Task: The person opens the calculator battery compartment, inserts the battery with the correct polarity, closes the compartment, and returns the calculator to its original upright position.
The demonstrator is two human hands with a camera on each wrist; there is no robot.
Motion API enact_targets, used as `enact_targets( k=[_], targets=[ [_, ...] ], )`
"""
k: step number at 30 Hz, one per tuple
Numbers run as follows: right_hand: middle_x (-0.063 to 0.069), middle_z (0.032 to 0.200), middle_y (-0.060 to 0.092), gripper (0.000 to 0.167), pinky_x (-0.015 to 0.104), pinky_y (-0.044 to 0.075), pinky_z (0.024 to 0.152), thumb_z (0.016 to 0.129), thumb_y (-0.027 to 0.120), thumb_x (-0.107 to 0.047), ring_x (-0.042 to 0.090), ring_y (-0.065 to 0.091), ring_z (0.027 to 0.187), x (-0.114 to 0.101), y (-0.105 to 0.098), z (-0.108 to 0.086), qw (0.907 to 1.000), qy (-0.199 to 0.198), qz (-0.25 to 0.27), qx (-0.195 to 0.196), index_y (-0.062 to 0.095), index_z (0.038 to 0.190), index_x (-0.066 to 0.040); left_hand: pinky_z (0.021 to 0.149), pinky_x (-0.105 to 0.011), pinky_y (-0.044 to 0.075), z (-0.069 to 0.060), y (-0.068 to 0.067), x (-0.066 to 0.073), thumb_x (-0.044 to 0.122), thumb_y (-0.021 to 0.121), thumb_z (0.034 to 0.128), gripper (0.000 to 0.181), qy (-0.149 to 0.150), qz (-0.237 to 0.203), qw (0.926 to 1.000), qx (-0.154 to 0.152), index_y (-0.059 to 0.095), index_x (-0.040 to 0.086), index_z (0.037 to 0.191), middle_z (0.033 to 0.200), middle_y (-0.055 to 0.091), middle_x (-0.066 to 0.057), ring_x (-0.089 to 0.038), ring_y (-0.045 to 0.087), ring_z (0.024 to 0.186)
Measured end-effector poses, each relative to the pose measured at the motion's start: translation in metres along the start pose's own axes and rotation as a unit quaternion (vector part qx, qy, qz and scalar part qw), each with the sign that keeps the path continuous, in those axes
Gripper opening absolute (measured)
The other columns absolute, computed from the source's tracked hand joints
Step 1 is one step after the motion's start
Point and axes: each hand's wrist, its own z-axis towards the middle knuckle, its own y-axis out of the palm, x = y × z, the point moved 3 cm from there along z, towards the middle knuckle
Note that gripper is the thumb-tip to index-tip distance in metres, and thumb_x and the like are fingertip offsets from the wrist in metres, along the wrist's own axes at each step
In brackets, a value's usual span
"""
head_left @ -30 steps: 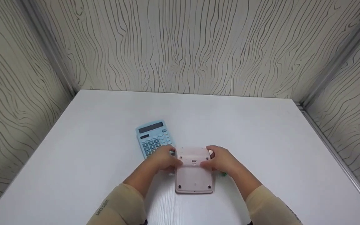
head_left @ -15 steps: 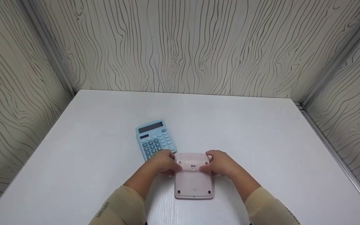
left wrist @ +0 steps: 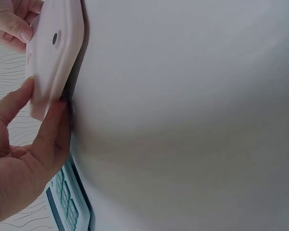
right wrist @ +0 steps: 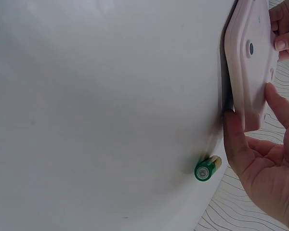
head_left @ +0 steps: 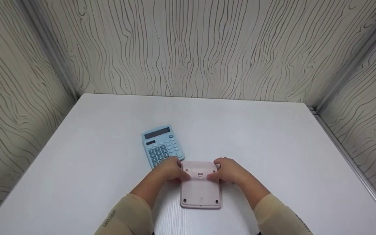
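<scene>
A pink calculator (head_left: 201, 191) lies face down, its back with the small latch upward, at the near middle of the white table. My left hand (head_left: 170, 169) grips its left edge, thumb on the back; the left wrist view shows the fingers (left wrist: 53, 130) under the rim. On the opposite edge my right hand (head_left: 232, 170) holds it the same way, and in the right wrist view its thumb touches the back of the pink calculator (right wrist: 255, 72). Its keys are hidden.
A blue calculator (head_left: 162, 143) lies face up behind my left hand, partly covered by it. In the right wrist view a green battery (right wrist: 204, 171) lies on the table beside my right hand. Patterned panels (head_left: 181, 49) surround the table.
Both hands and the pink calculator have moved toward the near edge and slightly left. The green battery, seen earlier beside my right hand in the head view, is now mostly covered there.
</scene>
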Motion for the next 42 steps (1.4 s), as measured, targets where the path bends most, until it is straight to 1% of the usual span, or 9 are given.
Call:
enact_targets(
  k=[5,8,15,20,24,29,32,35,42],
  targets=[
    [0.006,0.101,0.060,0.072,0.039,0.047,0.077,0.068,0.079,-0.036,0.018,0.054,0.084,0.000,0.000,0.001,0.9999,-0.010,-0.011,0.006,0.051,0.126,-0.004,0.070,-0.032,0.047,-0.001,0.000,-0.001,0.023,0.080,0.0670,0.047,0.009,0.010,0.9999,0.006,0.054,0.008,0.103,0.085,0.057,-0.006,-0.020,0.057,0.076],
    [0.006,0.100,0.059,0.070,0.039,0.048,0.076,0.068,0.079,-0.036,0.018,0.054,0.085,-0.002,0.000,0.001,0.9997,-0.012,-0.019,0.012,0.053,0.125,-0.005,0.067,-0.031,0.048,0.000,0.001,-0.001,0.022,0.080,0.0678,0.045,0.007,0.002,1.0000,0.002,0.054,0.007,0.101,0.083,0.058,-0.006,-0.020,0.058,0.073],
    [0.003,0.090,0.056,0.057,0.036,0.048,0.071,0.068,0.079,-0.033,0.017,0.052,0.080,-0.009,-0.003,-0.001,0.9976,-0.036,-0.049,0.033,0.060,0.115,-0.007,0.063,-0.029,0.048,0.001,0.002,-0.002,0.021,0.079,0.0680,0.044,-0.001,-0.007,1.0000,0.001,0.053,0.007,0.100,0.083,0.058,-0.007,-0.020,0.059,0.070],
    [0.005,0.099,0.056,0.054,0.041,0.046,0.083,0.070,0.078,-0.028,0.022,0.054,0.093,-0.016,-0.004,-0.001,0.9932,-0.073,-0.078,0.045,0.060,0.116,-0.009,0.063,-0.030,0.047,0.001,0.002,-0.001,0.023,0.079,0.0680,0.046,-0.004,0.001,1.0000,0.001,0.053,0.007,0.103,0.084,0.058,-0.007,-0.021,0.058,0.072],
    [0.004,0.103,0.056,0.048,0.041,0.043,0.090,0.075,0.074,-0.027,0.023,0.054,0.100,-0.020,-0.001,-0.001,0.9855,-0.122,-0.109,0.044,0.060,0.117,-0.011,0.064,-0.031,0.047,0.001,0.002,0.000,0.023,0.079,0.0686,0.047,-0.007,0.001,1.0000,-0.003,0.053,0.006,0.105,0.085,0.058,-0.008,-0.021,0.058,0.073],
    [-0.002,0.093,0.056,0.034,0.037,0.046,0.084,0.080,0.069,-0.026,0.016,0.053,0.088,-0.026,0.007,-0.003,0.9719,-0.188,-0.136,0.040,0.065,0.109,-0.009,0.063,-0.031,0.046,0.000,0.001,0.001,0.024,0.079,0.0685,0.048,-0.002,0.010,0.9999,-0.005,0.053,0.006,0.104,0.085,0.057,-0.008,-0.021,0.057,0.073],
    [-0.003,0.091,0.056,0.029,0.036,0.046,0.083,0.081,0.068,-0.026,0.015,0.054,0.086,-0.030,0.010,-0.004,0.9641,-0.216,-0.147,0.048,0.067,0.105,-0.009,0.063,-0.031,0.046,0.000,0.000,0.002,0.024,0.079,0.0685,0.046,0.001,0.018,0.9998,-0.005,0.053,0.006,0.101,0.084,0.057,-0.008,-0.021,0.056,0.072],
    [-0.002,0.092,0.057,0.028,0.037,0.046,0.085,0.082,0.068,-0.025,0.017,0.056,0.088,-0.033,0.012,-0.006,0.9581,-0.230,-0.161,0.056,0.067,0.104,-0.008,0.063,-0.031,0.046,0.000,-0.001,0.002,0.024,0.079,0.0683,0.045,0.004,0.024,0.9997,-0.005,0.053,0.005,0.099,0.083,0.056,-0.008,-0.021,0.056,0.072],
    [0.000,0.093,0.058,0.027,0.037,0.046,0.084,0.083,0.066,-0.025,0.018,0.057,0.089,-0.037,0.015,-0.005,0.9510,-0.234,-0.192,0.065,0.068,0.104,-0.008,0.065,-0.031,0.045,0.000,-0.002,0.002,0.025,0.079,0.0682,0.047,-0.002,0.026,0.9996,-0.005,0.053,0.005,0.101,0.084,0.057,-0.008,-0.022,0.055,0.074]
  ],
)
